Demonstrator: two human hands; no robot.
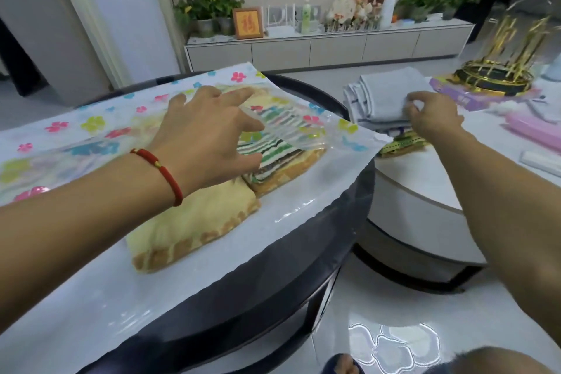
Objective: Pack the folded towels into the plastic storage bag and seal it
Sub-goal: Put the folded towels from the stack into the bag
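Note:
A clear plastic storage bag (91, 127) printed with coloured flowers lies across the dark round table (349, 209). Inside its open mouth sit a folded yellow towel (197, 222) and a striped green-and-white towel (282, 158). My left hand (209, 136), with a red cord on the wrist, lifts the bag's upper flap over the striped towel. My right hand (431, 118) reaches to the white table and pinches the near edge of a folded grey towel (385, 97), the top one of a small stack. A green patterned towel (400, 143) lies under that stack.
The white round table (425, 191) stands to the right, carrying a gold ornament (501, 70) on a purple box and a pink case (534, 130). A low white cabinet (328, 45) with plants runs along the back wall. A gap of glossy floor separates the two tables.

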